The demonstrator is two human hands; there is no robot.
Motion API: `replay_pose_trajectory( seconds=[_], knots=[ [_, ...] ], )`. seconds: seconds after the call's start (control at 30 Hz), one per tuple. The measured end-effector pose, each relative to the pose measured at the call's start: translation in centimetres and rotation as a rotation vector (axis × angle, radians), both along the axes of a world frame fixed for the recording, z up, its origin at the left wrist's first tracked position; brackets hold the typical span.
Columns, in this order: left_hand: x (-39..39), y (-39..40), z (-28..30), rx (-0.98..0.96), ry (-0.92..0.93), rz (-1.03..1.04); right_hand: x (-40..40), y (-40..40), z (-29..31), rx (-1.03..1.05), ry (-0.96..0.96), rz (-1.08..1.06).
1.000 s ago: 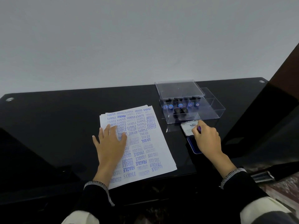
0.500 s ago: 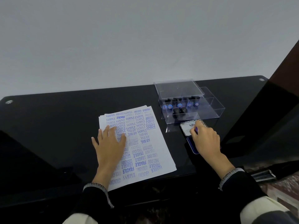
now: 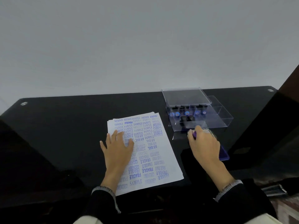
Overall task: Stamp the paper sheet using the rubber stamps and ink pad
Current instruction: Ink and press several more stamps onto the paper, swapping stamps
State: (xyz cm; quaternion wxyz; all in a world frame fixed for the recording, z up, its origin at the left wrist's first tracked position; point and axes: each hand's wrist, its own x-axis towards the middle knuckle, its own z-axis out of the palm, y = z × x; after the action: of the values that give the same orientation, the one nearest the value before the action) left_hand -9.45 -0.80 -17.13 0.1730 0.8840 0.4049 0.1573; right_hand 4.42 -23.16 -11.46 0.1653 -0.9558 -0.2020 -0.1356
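1. The step in hand looked like inking: the right hand (image 3: 204, 143) was curled round a small purple stamp (image 3: 194, 134), only its top showing between thumb and fingers, and it sat over the ink pad (image 3: 224, 154), whose blue edge showed past the hand.
2. Whether the stamp face was touching the pad could not be told, as the hand hid the contact.
3. The left hand (image 3: 117, 148) lay flat, fingers straight and slightly spread, pressing the paper sheet (image 3: 155, 160) onto the black surface (image 3: 64, 126).
4. The sheet, top of a thin stack, was left of the pad and already crowded with blue prints such as SAMPLE, FRAGILE and AIR MAIL.
5. Spare stamps (image 3: 186, 113) stood in the clear plastic box (image 3: 223, 120) just behind the pad, its lid (image 3: 185, 96) propped open at the back.
6. The next move would probably call for lifting the stamp straight up, carrying it left to the sheet, and finding a gap among the prints, which looked scarce.
7. A firm, square press with the left hand holding the paper would be needed to avoid a smeared or faint mark.
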Motion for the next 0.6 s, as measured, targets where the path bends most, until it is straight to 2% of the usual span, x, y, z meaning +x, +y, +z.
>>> replay_pose_trajectory(
  seconds=[0.03, 0.1, 0.17, 0.43, 0.6],
  knots=[
    [0.0, 0.0, 0.0, 0.000, -0.004, 0.001, -0.7, 0.8, 0.1, 0.109, 0.058, 0.055],
    [0.0, 0.0, 0.1, -0.002, -0.008, 0.001, -1.6, 2.8, 0.3, 0.349, 0.297, 0.168],
    [-0.1, -0.1, 0.1, -0.003, -0.007, 0.000, -1.8, 4.6, 0.5, 0.491, 0.475, 0.256],
    [0.0, 0.0, 0.1, -0.022, -0.008, -0.002, 0.0, 7.5, 0.8, 0.593, 0.561, 0.400],
    [0.0, 0.0, 0.0, -0.009, 0.003, -0.001, 1.0, 7.9, 0.8, 0.505, 0.549, 0.415]
  ],
)
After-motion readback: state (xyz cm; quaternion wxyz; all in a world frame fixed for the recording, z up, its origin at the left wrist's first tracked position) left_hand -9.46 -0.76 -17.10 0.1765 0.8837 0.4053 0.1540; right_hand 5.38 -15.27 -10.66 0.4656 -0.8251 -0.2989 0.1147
